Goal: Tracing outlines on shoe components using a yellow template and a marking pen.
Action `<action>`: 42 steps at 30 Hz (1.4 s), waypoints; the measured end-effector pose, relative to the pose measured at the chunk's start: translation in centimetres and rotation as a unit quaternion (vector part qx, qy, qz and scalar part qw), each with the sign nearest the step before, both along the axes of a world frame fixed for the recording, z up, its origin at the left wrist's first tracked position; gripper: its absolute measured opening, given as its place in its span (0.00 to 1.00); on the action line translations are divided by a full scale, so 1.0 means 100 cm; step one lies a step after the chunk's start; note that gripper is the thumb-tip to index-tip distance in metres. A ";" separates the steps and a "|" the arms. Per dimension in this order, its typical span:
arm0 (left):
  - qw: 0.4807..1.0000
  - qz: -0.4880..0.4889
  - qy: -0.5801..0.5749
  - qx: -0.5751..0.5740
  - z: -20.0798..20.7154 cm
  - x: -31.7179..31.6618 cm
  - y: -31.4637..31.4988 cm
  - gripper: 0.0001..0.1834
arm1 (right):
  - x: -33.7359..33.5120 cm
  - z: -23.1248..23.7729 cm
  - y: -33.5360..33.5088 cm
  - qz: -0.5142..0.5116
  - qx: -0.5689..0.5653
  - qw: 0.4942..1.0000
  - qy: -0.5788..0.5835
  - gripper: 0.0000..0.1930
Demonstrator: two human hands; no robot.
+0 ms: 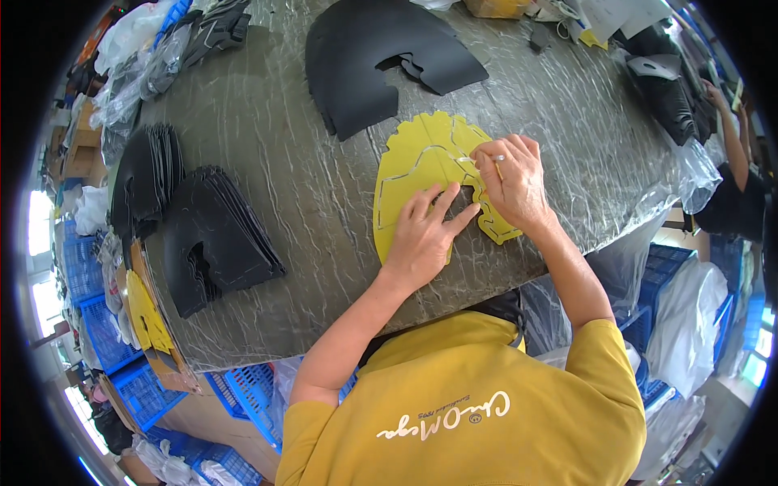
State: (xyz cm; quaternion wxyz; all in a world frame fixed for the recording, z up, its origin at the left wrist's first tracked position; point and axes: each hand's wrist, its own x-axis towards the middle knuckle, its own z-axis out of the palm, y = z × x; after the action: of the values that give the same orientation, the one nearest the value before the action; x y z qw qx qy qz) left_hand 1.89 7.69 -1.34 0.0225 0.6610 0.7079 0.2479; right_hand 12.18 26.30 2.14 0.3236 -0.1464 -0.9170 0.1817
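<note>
Grey, plastic-wrapped table (pixel 267 154) across the middle. Blue crates (pixel 89 283) stacked along the left and below the near edge. Bright window light (pixel 39 219) at far left. Clear bags (pixel 130 36) heaped top left.

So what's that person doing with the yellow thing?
A person in a yellow shirt leans over a table wrapped in crinkled plastic. The left hand presses flat on a yellow cut-out template, and the right hand holds a thin pen-like tool against its slots. Black fan-shaped sheets lie above it, with more black stacks at the left.
</note>
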 end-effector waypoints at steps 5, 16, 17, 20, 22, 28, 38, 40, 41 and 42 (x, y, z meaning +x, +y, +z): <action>1.000 0.006 -0.002 -0.004 0.000 0.001 0.000 0.36 | 0.009 0.001 -0.002 -0.009 0.013 1.000 -0.009 0.05; 1.000 0.009 -0.002 -0.005 0.000 0.000 0.001 0.36 | 0.022 0.004 -0.007 -0.019 0.012 1.000 -0.012 0.06; 1.000 0.009 -0.002 -0.006 0.000 0.000 0.001 0.36 | 0.022 0.006 -0.007 -0.022 0.018 1.000 -0.011 0.06; 1.000 0.010 -0.003 0.000 0.000 0.000 0.001 0.35 | 0.023 0.009 -0.009 -0.030 0.020 0.999 -0.021 0.05; 1.000 0.009 0.000 -0.005 0.001 0.000 0.001 0.35 | 0.024 0.009 -0.009 -0.035 0.017 0.999 -0.033 0.05; 1.000 0.002 0.010 -0.011 0.002 0.000 0.001 0.31 | 0.017 0.002 -0.011 -0.025 -0.002 0.999 -0.020 0.04; 1.000 0.008 -0.001 -0.006 0.001 0.001 0.001 0.35 | 0.024 0.012 -0.015 0.004 -0.002 1.000 -0.026 0.02; 1.000 0.007 -0.003 -0.005 0.000 0.001 0.001 0.35 | 0.029 0.013 -0.013 -0.011 -0.014 0.999 -0.034 0.02; 1.000 0.006 -0.003 -0.004 0.000 0.000 0.001 0.35 | 0.033 0.013 -0.013 -0.028 -0.014 0.999 -0.028 0.02; 1.000 0.007 -0.002 -0.003 0.000 0.000 0.001 0.35 | 0.037 0.014 -0.013 -0.045 -0.014 0.999 -0.023 0.02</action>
State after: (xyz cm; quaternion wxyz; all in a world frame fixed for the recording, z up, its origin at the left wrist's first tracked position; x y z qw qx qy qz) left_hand 1.93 7.81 -1.37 0.0248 0.6553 0.7134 0.2472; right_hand 15.85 25.00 3.49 0.3080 -0.1965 -0.9140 0.1763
